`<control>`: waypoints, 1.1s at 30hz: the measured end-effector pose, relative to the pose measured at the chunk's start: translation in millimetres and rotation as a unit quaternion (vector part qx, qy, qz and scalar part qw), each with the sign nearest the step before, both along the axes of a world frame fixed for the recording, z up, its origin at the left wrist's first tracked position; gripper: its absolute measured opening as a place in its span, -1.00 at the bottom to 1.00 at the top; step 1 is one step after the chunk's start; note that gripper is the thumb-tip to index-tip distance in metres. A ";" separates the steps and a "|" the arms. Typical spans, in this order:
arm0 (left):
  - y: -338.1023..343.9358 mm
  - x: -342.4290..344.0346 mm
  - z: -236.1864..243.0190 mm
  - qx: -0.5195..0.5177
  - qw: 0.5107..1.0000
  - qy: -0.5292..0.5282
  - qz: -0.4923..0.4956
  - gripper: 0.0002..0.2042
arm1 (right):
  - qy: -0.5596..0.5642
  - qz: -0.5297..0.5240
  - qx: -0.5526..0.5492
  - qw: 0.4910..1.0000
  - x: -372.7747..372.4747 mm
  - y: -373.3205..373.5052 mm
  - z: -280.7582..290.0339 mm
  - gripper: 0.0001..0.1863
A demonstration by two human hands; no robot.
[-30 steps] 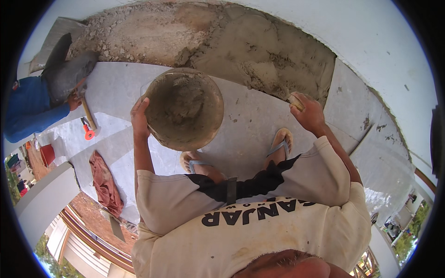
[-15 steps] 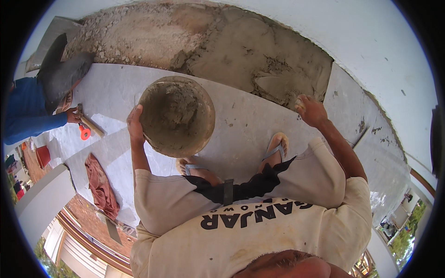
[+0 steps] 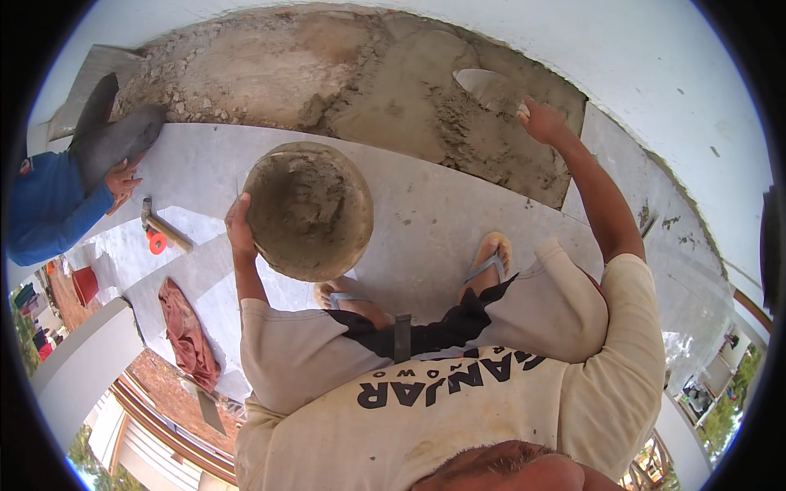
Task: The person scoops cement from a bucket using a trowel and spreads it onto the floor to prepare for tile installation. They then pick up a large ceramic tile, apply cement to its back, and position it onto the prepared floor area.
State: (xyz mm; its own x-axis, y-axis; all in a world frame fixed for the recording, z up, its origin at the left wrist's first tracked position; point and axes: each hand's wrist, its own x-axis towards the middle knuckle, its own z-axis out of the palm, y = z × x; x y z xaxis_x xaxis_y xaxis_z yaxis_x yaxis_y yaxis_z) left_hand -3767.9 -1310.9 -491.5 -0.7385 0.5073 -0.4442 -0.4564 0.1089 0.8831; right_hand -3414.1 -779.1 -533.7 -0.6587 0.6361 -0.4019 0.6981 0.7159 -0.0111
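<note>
My left hand (image 3: 239, 229) is closed on the left rim of a round bucket (image 3: 366, 214), with grey wet mortar (image 3: 307, 209) inside. The bucket tilts so its mouth faces me. Out to the far right, my right hand (image 3: 542, 121) is closed round the handle of a trowel, mostly hidden in my fist. The pale trowel blade (image 3: 481, 85) lies flat against a bed of wet mortar (image 3: 409, 74) along the wall. That bed is smooth in places and rough nearer the tiles.
Bare rubbly ground (image 3: 237, 69) continues left of the mortar bed. Grey floor tiles (image 3: 417, 209) lie under my sandalled feet. At the left kneels a co-worker in a blue sleeve (image 3: 65, 221), beside a hammer (image 3: 168, 229) and an orange-red round thing (image 3: 157, 243). A reddish cloth (image 3: 188, 335) lies nearby.
My right hand and trowel have swept away from me, from the bed's near edge toward the wall. The bucket stays in my left hand. The co-worker has let go of the hammer.
</note>
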 end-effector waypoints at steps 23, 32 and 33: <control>0.4 -0.4 -6.3 -0.006 1.000 -0.006 0.015 -0.63 | 0.068 -0.106 -0.062 0.990 -26.7 62.0 -26.5 -0.42; 1.9 0.4 -4.6 -0.027 0.999 0.036 -0.011 -0.53 | 0.238 -0.383 -0.338 0.827 -12.1 -3.1 -15.8 -0.57; 1.5 0.9 -3.5 -0.016 1.000 0.026 -0.005 -0.57 | 0.285 -0.436 -0.353 0.778 -16.1 -12.4 -19.4 -0.57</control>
State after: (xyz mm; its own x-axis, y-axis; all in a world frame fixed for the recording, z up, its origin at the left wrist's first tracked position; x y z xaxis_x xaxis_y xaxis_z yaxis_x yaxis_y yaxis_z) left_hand -3767.0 -1309.5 -494.9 -0.7564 0.5004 -0.4213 -0.4083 0.1421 0.9017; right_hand -3430.1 -791.6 -553.2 -0.2995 0.6941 -0.6547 0.6530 -0.3511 -0.6710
